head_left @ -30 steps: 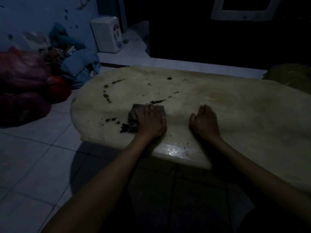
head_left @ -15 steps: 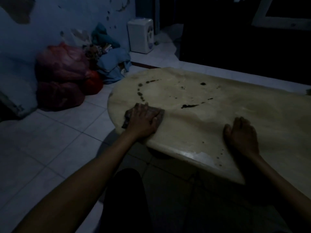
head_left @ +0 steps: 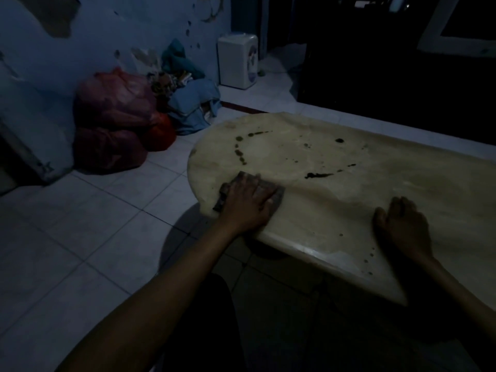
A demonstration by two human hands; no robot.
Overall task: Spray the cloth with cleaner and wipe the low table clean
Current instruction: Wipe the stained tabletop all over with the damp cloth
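Note:
A low pale table (head_left: 402, 189) with rounded corners fills the right of the dim view. Dark stains (head_left: 319, 175) and a curved line of dark spots (head_left: 239, 150) mark its far left part. My left hand (head_left: 248, 204) lies flat on a dark folded cloth (head_left: 277, 198) near the table's left front corner, pressing it on the top. My right hand (head_left: 402, 226) rests palm down on the table near the front edge, holding nothing. No spray bottle is in view.
Red plastic bags (head_left: 115, 122) and a heap of blue clothes (head_left: 193, 103) lie against the left wall. A white box-shaped appliance (head_left: 237, 60) stands on the tiled floor (head_left: 80, 224) behind them. Dark furniture rises beyond the table.
My left hand has slid the cloth leftward to the table's corner, over the spots that lay there. The view has swung left. My right hand has stayed flat on the table.

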